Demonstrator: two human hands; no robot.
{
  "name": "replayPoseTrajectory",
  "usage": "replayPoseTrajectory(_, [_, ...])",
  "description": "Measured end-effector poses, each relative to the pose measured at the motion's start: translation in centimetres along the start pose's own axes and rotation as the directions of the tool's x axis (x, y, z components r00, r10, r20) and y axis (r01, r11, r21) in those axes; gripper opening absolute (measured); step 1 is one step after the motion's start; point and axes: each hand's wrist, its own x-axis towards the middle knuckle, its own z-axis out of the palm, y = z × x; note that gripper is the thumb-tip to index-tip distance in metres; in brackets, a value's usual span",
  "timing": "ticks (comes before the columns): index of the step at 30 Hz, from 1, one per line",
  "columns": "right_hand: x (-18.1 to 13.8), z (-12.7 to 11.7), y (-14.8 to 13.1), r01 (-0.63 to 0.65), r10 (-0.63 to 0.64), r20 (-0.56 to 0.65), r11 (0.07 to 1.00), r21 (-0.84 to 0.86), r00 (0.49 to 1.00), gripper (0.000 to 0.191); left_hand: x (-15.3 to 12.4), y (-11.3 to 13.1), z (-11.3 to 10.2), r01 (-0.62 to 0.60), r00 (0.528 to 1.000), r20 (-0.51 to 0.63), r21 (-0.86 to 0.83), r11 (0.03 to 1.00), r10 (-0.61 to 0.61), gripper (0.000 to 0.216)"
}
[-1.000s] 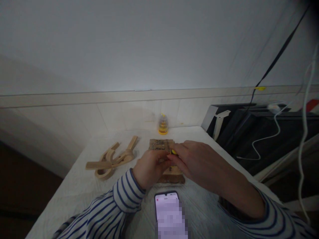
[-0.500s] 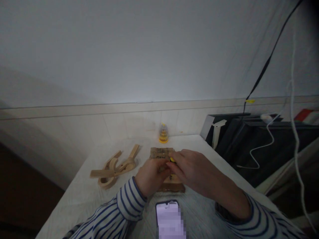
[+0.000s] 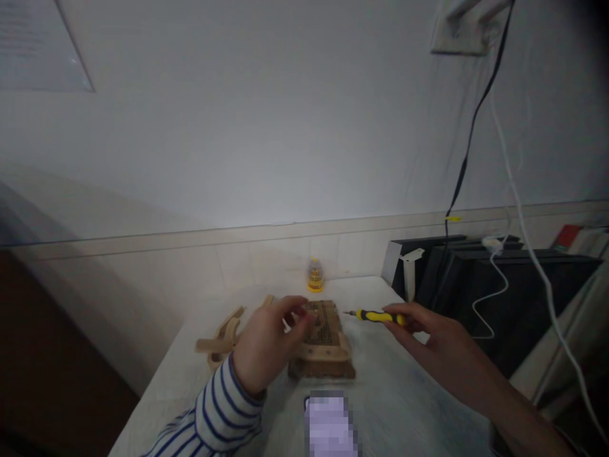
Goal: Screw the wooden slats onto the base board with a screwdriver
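Note:
A brown wooden board (image 3: 324, 346) with a pale wooden piece across its near end lies on the white table (image 3: 394, 406). My left hand (image 3: 269, 343) hovers at the board's left edge, fingers curled with fingertips pinched together; what they hold is too small to see. My right hand (image 3: 440, 346) is off to the right of the board and grips a small yellow-and-black screwdriver (image 3: 373, 315), its tip pointing left toward the board.
Loose pale wooden pieces (image 3: 223, 333) lie left of the board. A small yellow bit holder (image 3: 314, 277) stands by the wall. A phone (image 3: 330, 422) lies near me. Black boxes (image 3: 499, 285) and hanging cables (image 3: 504, 165) fill the right side.
My right hand has pulled away from the board to the right with the screwdriver. My left hand lifted slightly to the left. The camera tilted up.

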Motion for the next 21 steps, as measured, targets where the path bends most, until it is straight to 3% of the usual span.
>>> replayPoseTrajectory(6, [-4.4, 2.7, 3.8, -0.016, 0.017, 0.026, 0.998, -0.063, 1.0, 0.017, -3.3, -2.6, 0.5, 0.137, 0.99, 0.014, 0.133, 0.982, -0.14, 0.023])
replayPoseTrajectory(8, [-5.6, 3.5, 4.3, 0.004, -0.003, 0.003, 0.997, -0.081, 1.0, 0.017, -4.8, -3.8, 1.2, 0.196, 0.979, 0.03, 0.135, 0.971, -0.201, 0.025])
replayPoseTrajectory(9, [-6.1, 3.9, 4.6, 0.011, -0.006, 0.049, 0.996, -0.091, 0.999, 0.021, -5.5, -4.4, 1.5, 0.226, 0.972, 0.042, 0.119, 0.967, -0.232, 0.026])
replayPoseTrajectory(10, [-6.6, 4.3, 4.8, -0.004, 0.005, 0.007, 0.992, -0.123, 1.0, 0.019, -6.1, -5.0, 2.0, 0.257, 0.963, 0.064, 0.093, 0.962, -0.263, 0.027])
replayPoseTrajectory(12, [-7.3, 5.1, 5.5, 0.016, -0.005, 0.075, 0.989, -0.148, 0.997, 0.023, -6.9, -6.0, 3.0, 0.346, 0.928, 0.146, 0.006, 0.938, -0.343, 0.032])
replayPoseTrajectory(16, [-8.1, 6.6, 7.1, 0.042, -0.015, 0.115, 0.969, -0.244, 0.993, 0.028, -7.0, -7.3, 5.1, 0.597, 0.788, 0.314, -0.178, 0.783, -0.529, 0.052])
replayPoseTrajectory(21, [-8.6, 6.5, 7.9, 0.105, -0.057, 0.159, 0.944, -0.311, 0.986, 0.032, -6.0, -7.8, 7.1, 0.622, 0.773, 0.327, -0.223, 0.751, -0.544, 0.059])
